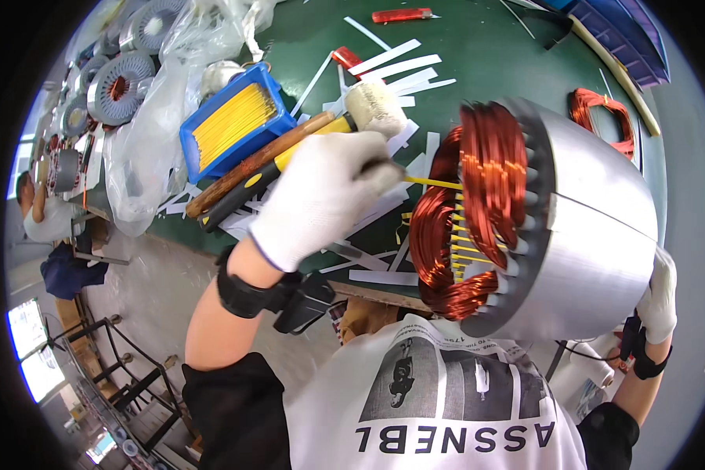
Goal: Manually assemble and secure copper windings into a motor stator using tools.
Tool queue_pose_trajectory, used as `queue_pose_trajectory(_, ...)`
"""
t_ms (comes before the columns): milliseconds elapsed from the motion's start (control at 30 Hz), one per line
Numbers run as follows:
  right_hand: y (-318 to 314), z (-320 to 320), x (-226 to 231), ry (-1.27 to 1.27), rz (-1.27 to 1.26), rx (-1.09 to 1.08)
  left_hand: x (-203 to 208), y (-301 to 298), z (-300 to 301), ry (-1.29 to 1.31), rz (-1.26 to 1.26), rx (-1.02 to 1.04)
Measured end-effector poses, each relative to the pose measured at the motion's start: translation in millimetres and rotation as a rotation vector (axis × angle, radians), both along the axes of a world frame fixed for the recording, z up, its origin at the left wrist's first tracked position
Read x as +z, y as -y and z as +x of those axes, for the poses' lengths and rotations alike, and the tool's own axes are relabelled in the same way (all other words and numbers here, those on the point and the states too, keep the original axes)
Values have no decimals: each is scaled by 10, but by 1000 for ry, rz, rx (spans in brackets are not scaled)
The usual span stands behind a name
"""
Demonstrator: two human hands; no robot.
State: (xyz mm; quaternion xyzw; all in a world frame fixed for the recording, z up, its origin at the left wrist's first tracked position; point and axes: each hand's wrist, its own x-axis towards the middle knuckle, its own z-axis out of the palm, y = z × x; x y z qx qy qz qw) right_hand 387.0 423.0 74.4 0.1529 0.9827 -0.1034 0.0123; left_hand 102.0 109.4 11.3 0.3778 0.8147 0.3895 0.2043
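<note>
Copper windings [478,211] fill the open face of the big silver motor stator [595,227] that we steady at the near edge of the green counter [478,55], its face turned toward our left. Our left hand [321,196], in a white glove, is closed around a thin yellow strip [431,183], the fingers [368,176] pinched on its near end while its tip touches the windings at the upper slots. More yellow strips already sit in the slots along the inner ring, just below that tip. Our right hand [659,294], also gloved in white, rests against the far right side of the stator housing; we cannot tell whether its fingers are curled or flat, since the housing hides most of them. Behind our left hand lies a mallet [290,149] with a wooden handle and a pale head, beside a black and yellow tool handle. A blue tray [235,125] full of yellow strips sits just left of it, touching a crumpled clear plastic bag [157,133]. White paper strips [399,70] are scattered over the counter, and a loose coil of copper wire [603,117] lies well apart at the far right. Other stators [121,86] are stacked at the far left.
</note>
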Motion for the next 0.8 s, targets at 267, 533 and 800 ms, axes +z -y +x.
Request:
queue_pose_trajectory(267,253,-222,-288,-211,443,153,-81,-89,183,86,234,15)
queue_pose_trajectory(533,-597,1065,-82,39,732,-224,-13,743,-55,-75,-17,452)
queue_pose_trajectory(800,-253,958,-1084,64,406,-381,-302,637,202,-597,-133,248)
